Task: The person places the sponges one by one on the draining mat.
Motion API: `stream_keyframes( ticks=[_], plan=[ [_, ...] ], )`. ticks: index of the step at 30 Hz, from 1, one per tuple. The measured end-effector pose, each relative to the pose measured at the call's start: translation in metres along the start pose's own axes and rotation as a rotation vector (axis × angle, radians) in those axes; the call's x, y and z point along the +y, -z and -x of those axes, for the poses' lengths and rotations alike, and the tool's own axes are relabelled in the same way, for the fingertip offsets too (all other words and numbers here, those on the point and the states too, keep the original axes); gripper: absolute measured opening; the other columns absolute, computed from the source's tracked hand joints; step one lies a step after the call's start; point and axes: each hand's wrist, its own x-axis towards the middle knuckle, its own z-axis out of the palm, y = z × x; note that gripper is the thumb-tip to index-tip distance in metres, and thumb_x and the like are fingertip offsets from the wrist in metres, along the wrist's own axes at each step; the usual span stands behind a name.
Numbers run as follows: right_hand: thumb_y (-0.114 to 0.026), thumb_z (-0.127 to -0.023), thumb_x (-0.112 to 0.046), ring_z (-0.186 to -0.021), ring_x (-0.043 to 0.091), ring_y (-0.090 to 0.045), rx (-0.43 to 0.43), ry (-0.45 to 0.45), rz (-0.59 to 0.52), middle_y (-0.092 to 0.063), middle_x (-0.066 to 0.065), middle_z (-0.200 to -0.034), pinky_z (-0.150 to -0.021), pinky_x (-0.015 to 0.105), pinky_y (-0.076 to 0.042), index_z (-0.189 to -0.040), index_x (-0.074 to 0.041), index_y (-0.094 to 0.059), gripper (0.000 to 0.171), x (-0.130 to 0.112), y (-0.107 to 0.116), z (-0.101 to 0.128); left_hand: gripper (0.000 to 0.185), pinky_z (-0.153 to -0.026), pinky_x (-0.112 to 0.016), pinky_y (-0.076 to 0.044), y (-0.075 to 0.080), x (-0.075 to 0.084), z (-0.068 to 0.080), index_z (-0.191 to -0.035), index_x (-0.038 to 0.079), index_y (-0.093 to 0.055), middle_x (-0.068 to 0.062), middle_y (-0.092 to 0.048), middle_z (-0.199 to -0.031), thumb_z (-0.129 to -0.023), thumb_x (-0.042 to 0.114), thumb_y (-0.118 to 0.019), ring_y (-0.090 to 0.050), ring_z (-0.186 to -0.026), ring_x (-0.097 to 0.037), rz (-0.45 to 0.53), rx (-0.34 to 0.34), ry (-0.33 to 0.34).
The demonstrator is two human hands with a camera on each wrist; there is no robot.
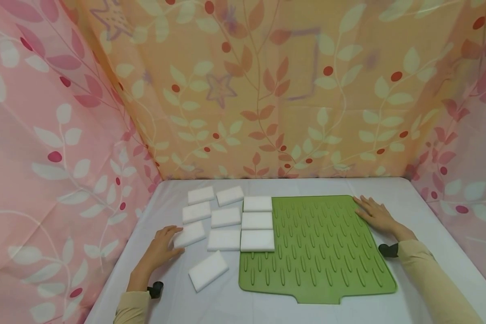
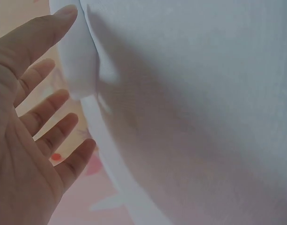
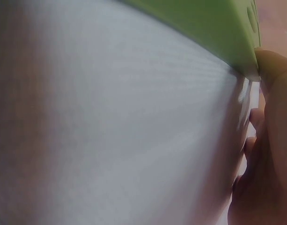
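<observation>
White rect. sponge block (image 1: 189, 234), plain and flat, is touched by left hand (image 1: 159, 250) w/ fingers straight, on table (image 1: 413, 198) left of green ribbed mat (image 1: 320, 252). Mat's right edge is pressed by right hand (image 1: 375, 216), fingers flat.

The head view looks forward and down from the near edge of the white cloth-covered table (image 1: 332, 310), taking in the whole ridged green rubber mat (image 1: 320, 252) at 6 o'clock and curtains from 9 to 3. The left wrist view sits very close, low over the same cloth, facing past the left hand (image 2: 21, 140) to one white rectangular foam block (image 2: 77, 56). The right wrist view, equally close, skims the cloth toward the mat's edge at 1 o'clock, beside the right hand (image 3: 269, 154).
</observation>
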Motion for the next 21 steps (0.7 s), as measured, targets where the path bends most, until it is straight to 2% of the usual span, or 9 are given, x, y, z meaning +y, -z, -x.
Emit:
stream_keyframes(
  ticks=[4,11,21],
  plan=[
    [-0.042,-0.098,-0.036,-0.132,0.056,-0.005,0.003,0.003,0.003,-0.014,0.031,-0.148,-0.097,0.073,0.001,-0.147,-0.007,-0.022,0.06,0.0,-0.0004,0.0002,0.063,-0.093,-0.063,-0.035,-0.0006,-0.0036,-0.0004,-0.13,0.006,-0.049,-0.022,-0.042,-0.134,-0.076,0.025,-0.076,-0.036,-0.122,-0.044,0.005,-0.021,0.025],
    [-0.042,-0.098,-0.036,-0.132,0.056,-0.006,-0.004,0.007,-0.001,-0.015,0.031,-0.148,-0.097,0.072,0.0,-0.147,-0.007,-0.022,0.06,0.0005,-0.0005,0.0005,0.058,-0.09,-0.057,-0.04,-0.0002,-0.0062,0.0013,-0.128,0.005,-0.052,-0.017,-0.051,-0.126,-0.077,0.021,-0.075,-0.047,-0.114,-0.039,0.013,-0.016,0.026],
    [-0.042,-0.098,-0.035,-0.132,0.056,-0.006,-0.004,0.011,0.004,-0.015,0.032,-0.147,-0.097,0.073,-0.001,-0.147,-0.007,-0.022,0.06,-0.0001,0.0012,0.0005,0.06,-0.096,-0.056,-0.038,0.0054,-0.0092,0.0014,-0.13,0.006,-0.05,-0.016,-0.049,-0.128,-0.078,0.023,-0.075,-0.045,-0.119,-0.037,0.066,-0.052,0.056]
  ],
)
